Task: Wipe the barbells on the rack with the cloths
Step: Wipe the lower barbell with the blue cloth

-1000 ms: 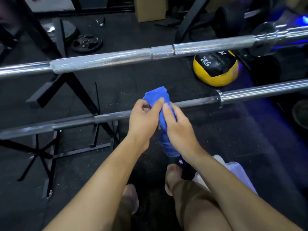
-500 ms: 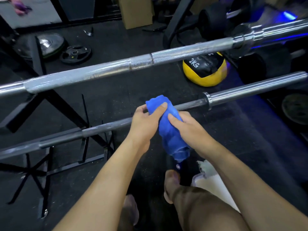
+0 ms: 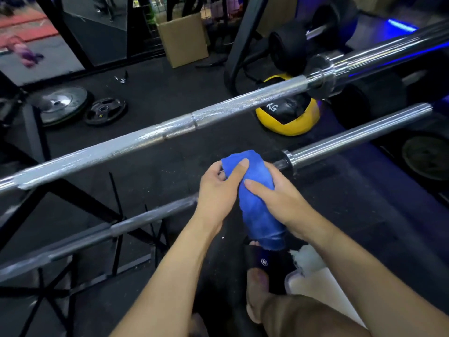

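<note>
Both hands clutch the blue cloth (image 3: 255,198) draped over the lower barbell (image 3: 150,217), the left hand (image 3: 216,193) pinching its top edge, the right hand (image 3: 279,198) curled round its right side beside the barbell's collar (image 3: 289,161).

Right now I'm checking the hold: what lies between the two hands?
In the head view, only the blue cloth lies between the left hand and right hand, draped over the lower barbell; both grip it.

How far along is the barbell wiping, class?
Done: nothing shows as finished. In hand: both hands, left and right, wrap the blue cloth round the near barbell. Left: the far barbell, untouched now.
</note>
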